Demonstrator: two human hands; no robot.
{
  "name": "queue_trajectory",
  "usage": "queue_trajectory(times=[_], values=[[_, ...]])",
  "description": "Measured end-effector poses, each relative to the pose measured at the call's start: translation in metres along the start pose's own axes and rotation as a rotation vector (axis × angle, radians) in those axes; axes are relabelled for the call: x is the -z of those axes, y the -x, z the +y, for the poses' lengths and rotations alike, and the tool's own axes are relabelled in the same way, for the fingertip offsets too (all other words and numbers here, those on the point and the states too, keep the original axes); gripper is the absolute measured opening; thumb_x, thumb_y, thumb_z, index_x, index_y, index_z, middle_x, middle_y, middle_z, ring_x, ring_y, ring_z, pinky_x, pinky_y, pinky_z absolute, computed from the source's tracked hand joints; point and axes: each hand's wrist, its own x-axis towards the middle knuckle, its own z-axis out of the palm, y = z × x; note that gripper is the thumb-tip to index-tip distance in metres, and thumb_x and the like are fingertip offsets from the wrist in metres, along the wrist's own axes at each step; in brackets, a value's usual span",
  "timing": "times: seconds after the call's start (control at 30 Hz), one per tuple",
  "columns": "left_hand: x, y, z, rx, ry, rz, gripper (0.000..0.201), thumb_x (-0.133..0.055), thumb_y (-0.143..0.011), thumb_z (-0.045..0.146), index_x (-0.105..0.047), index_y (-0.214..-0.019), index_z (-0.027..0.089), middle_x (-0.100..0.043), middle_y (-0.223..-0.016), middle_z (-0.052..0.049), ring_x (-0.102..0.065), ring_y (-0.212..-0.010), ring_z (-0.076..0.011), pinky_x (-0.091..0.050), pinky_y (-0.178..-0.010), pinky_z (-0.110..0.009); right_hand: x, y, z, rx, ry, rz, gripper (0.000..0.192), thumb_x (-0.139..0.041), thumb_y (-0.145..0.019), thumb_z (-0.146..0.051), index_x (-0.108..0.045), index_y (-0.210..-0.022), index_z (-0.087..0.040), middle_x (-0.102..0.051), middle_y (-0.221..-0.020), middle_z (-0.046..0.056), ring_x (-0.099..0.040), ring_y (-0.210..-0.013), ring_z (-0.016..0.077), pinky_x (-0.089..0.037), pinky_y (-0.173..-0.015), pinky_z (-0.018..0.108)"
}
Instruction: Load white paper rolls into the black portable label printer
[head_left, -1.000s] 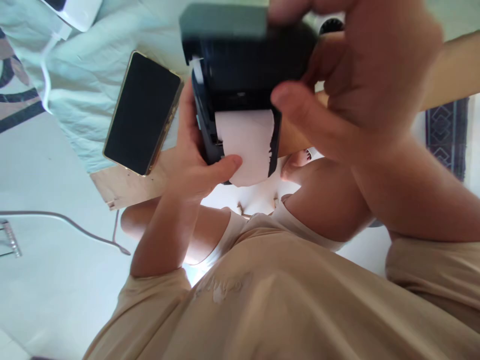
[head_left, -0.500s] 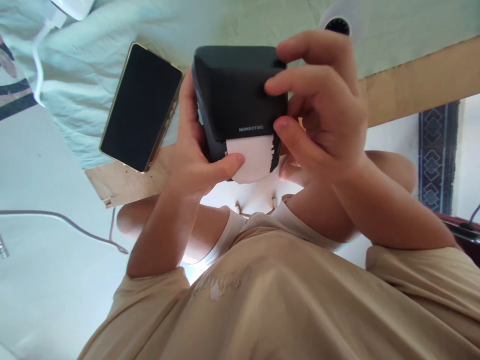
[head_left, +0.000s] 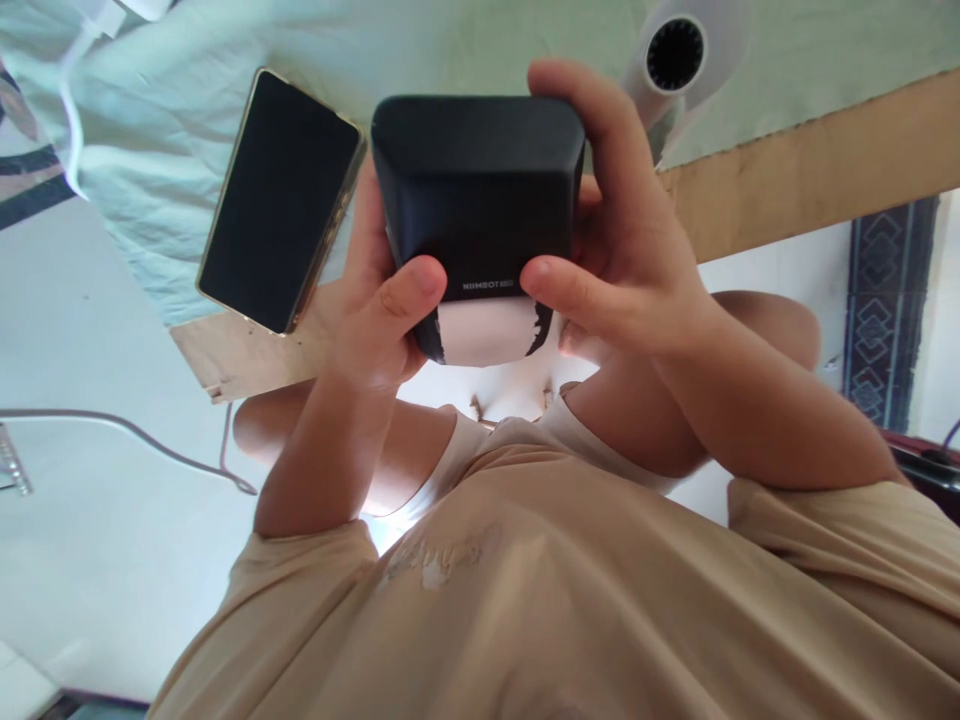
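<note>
One black label printer (head_left: pixel 477 190) is held up in front of the person's chest, above the edge of the desk (head_left: pixel 810 170), with both hands closed around it. Its front face carries small pale lettering that reads "NIIMBOT", and one white strip of label paper (head_left: pixel 484 332) sticks out just below that. The left hand (head_left: pixel 379 300) grips the left side, thumb pressed on the front lower corner; the right hand (head_left: pixel 626 250) wraps the right side, thumb pressed beside the lettering. One dark-screened phone (head_left: pixel 279 200) lies on the pale cloth (head_left: pixel 150 170) just beside the printer, and one white round-mouthed device (head_left: pixel 679 55) lies behind.
</note>
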Motion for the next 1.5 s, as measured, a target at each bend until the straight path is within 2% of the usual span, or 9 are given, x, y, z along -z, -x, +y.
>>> queue_trajectory(times=[0.33,0.53,0.7,0.8,0.87,1.1,1.27,1.4,1.5], values=[[0.000,-0.006,0.010,-0.065,0.211,-0.238,0.075,-0.096,-0.081,0.054,-0.062,-0.145,0.035,-0.077,-0.147,-0.005,-0.042,-0.174,-0.0345,-0.049,-0.139,-0.052,-0.003,-0.009,-0.006,0.042,-0.257,0.027,0.078,-0.069,-0.097,-0.061,-0.033,-0.158,-0.029,-0.057,-0.134,0.004,-0.052,-0.083,0.0049,-0.044,-0.066,0.022],[-0.004,-0.006,0.010,-0.054,0.230,-0.144,0.075,-0.097,-0.078,0.056,-0.066,-0.143,0.032,-0.078,-0.143,-0.005,-0.030,-0.179,-0.0318,-0.042,-0.145,-0.051,-0.002,-0.007,-0.007,-0.006,-0.262,0.052,0.087,-0.074,-0.093,-0.063,-0.038,-0.163,-0.026,-0.063,-0.145,0.007,-0.060,-0.089,0.0064,-0.041,-0.058,0.020],[0.003,-0.026,0.001,-0.137,0.233,-0.183,0.066,-0.100,-0.076,0.058,-0.072,-0.129,0.029,-0.081,-0.131,-0.001,-0.050,-0.169,-0.0365,-0.043,-0.145,-0.050,0.026,0.026,-0.040,0.108,0.033,0.306,0.031,-0.064,-0.102,-0.024,-0.073,-0.132,-0.028,-0.070,-0.133,0.004,-0.067,-0.110,0.0116,-0.043,-0.061,0.023],[0.012,-0.046,-0.012,0.008,0.216,-0.226,0.108,-0.117,-0.041,0.052,-0.066,-0.132,0.027,-0.082,-0.126,-0.002,-0.044,-0.172,-0.0423,-0.046,-0.143,-0.053,0.022,0.069,-0.054,0.168,0.055,-0.201,0.033,-0.061,-0.098,-0.006,-0.076,-0.122,-0.025,-0.076,-0.101,0.003,-0.065,-0.085,0.0116,-0.053,-0.078,0.030],[0.012,-0.047,-0.012,0.011,0.254,-0.156,0.085,-0.103,-0.078,0.046,-0.057,-0.145,0.022,-0.076,-0.136,-0.005,-0.040,-0.174,-0.0445,-0.043,-0.141,-0.068,-0.002,0.107,-0.049,0.164,-0.090,-0.540,0.023,-0.060,-0.102,-0.010,-0.078,-0.112,-0.020,-0.078,-0.103,0.002,-0.070,-0.094,0.0087,-0.057,-0.086,0.023],[-0.021,-0.005,0.041,0.094,0.332,-0.065,0.079,-0.107,-0.076,0.030,-0.066,-0.142,0.020,-0.071,-0.150,-0.002,-0.024,-0.177,-0.0510,-0.033,-0.142,-0.076,-0.065,0.222,-0.007,-0.097,-0.164,-0.751,0.029,-0.063,-0.107,-0.036,-0.089,-0.113,-0.024,-0.071,-0.147,0.013,-0.060,-0.145,0.0218,-0.046,-0.131,0.044],[0.005,-0.061,0.004,0.204,0.566,-0.016,0.079,-0.075,-0.108,0.031,-0.031,-0.173,0.022,-0.053,-0.172,-0.010,-0.006,-0.175,-0.0539,-0.025,-0.139,-0.082,-0.071,0.200,-0.015,-0.145,-0.145,-0.975,0.064,-0.070,-0.097,-0.036,-0.065,-0.160,-0.036,-0.054,-0.173,0.009,-0.037,-0.167,0.0390,-0.034,-0.136,0.065],[0.036,-0.098,-0.034,0.159,0.336,-0.179,0.132,-0.105,-0.079,0.041,-0.020,-0.177,0.019,-0.051,-0.172,-0.012,0.001,-0.174,-0.0565,-0.015,-0.142,-0.079,-0.109,0.164,-0.022,-0.088,-0.173,-1.106,0.062,-0.071,-0.095,-0.037,-0.067,-0.156,-0.029,-0.061,-0.164,0.011,-0.052,-0.155,0.0339,-0.039,-0.135,0.059],[0.041,-0.100,-0.039,0.070,0.435,-0.075,0.136,-0.093,-0.088,0.064,0.000,-0.180,0.028,-0.043,-0.177,-0.011,-0.005,-0.174,-0.0576,-0.014,-0.143,-0.078,-0.129,0.151,-0.022,-0.058,-0.182,-1.164,0.051,-0.063,-0.104,-0.039,-0.068,-0.154,-0.028,-0.063,-0.164,0.009,-0.054,-0.154,0.0295,-0.036,-0.139,0.055]])
